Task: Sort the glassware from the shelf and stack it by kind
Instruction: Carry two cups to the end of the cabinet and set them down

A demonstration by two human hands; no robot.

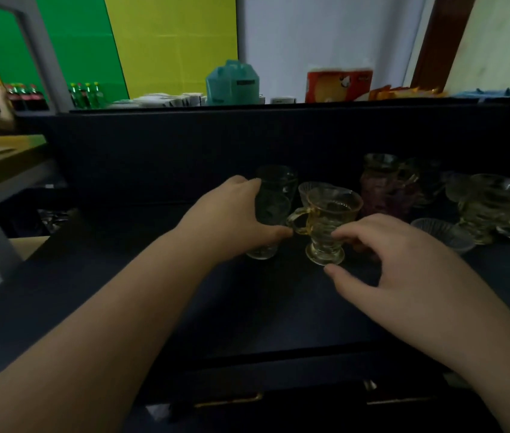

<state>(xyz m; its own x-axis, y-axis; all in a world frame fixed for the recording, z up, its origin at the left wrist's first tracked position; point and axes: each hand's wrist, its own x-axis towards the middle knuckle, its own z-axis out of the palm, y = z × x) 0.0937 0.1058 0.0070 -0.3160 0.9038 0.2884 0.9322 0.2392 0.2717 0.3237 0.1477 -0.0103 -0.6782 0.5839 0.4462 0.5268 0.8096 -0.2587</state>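
Glassware: amber footed cup (325, 225) between hands, rigid, slick, fragile; left hand (231, 217) clamped on clear tumbler stack (270, 210), right hand (403, 254) loose beside stem; best gripped at bowl.

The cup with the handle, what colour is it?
Yellow, see-through glass; the cup shows best in the head view.

Dim foreground; the dark desk (247, 307) swallows detail. The back wall (310, 32) is bright. Soft blur throughout, edges bowed.

Two hands, left (231, 214) and right (403, 264); one stack of clear tumblers (270, 210); one amber footed cup (325, 223); one pink-tinted glass (381, 192); one clear ribbed dish (444, 232). The blurred pile at right cannot be counted.
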